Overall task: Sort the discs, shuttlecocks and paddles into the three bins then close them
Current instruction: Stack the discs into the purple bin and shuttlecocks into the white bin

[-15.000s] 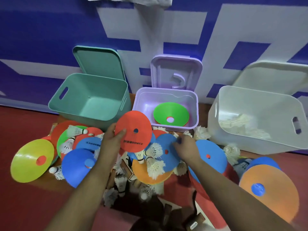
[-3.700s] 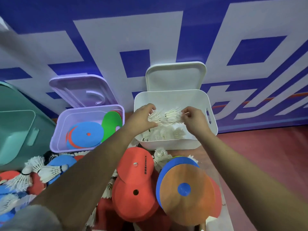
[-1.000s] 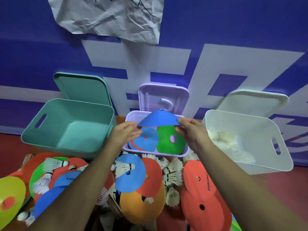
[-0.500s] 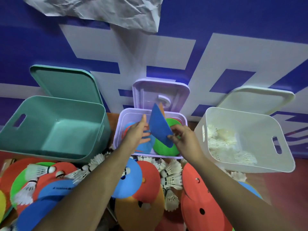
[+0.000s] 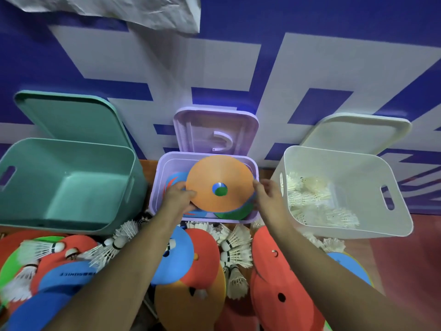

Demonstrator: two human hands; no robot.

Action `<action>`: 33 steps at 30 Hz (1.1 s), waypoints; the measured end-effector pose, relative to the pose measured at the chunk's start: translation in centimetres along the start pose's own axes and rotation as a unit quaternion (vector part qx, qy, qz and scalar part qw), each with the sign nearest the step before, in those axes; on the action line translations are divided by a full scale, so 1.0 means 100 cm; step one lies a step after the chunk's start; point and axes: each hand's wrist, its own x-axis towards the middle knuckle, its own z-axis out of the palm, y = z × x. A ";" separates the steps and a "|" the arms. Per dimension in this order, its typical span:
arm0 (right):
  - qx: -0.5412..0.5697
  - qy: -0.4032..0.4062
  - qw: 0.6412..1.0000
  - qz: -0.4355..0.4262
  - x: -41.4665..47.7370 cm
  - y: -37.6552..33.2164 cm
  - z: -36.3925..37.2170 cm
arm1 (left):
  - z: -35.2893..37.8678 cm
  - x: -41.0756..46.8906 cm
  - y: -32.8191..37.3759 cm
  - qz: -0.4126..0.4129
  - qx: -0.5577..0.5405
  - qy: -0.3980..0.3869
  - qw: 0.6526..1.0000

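Three open bins stand in a row against the wall: a teal bin (image 5: 66,145) with nothing in it on the left, a purple bin (image 5: 156,187) in the middle, a white bin (image 5: 346,155) on the right. I hold an orange disc (image 5: 222,173) over the purple bin, tilted towards me. My left hand (image 5: 177,197) grips its left edge and my right hand (image 5: 267,197) its right edge. Blue, red and green discs lie under it in the bin. The white bin holds white shuttlecocks (image 5: 310,194). No paddle shows clearly.
In front of the bins lies a pile of blue (image 5: 176,259), red (image 5: 274,280) and orange (image 5: 188,309) discs with loose shuttlecocks (image 5: 236,247) among them. All three lids lean back on the blue and white wall. Crumpled paper (image 5: 133,10) hangs above.
Half a second ago a blue disc stood on edge between my hands over the purple bin. Now an orange face shows there, held at both edges.
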 end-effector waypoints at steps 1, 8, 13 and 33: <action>0.027 -0.002 0.998 0.049 0.004 0.000 0.001 | 0.002 0.002 -0.004 -0.008 0.001 -0.010 1.000; -0.181 0.025 0.980 -0.078 0.022 0.002 -0.008 | 0.020 0.021 -0.024 0.018 0.136 -0.041 0.990; -0.271 0.021 0.955 -0.116 0.028 0.013 -0.005 | 0.031 0.049 -0.033 0.055 0.329 -0.008 0.943; -0.253 0.024 0.967 -0.035 -0.119 0.124 -0.121 | 0.090 -0.139 -0.090 0.209 0.315 -0.025 0.925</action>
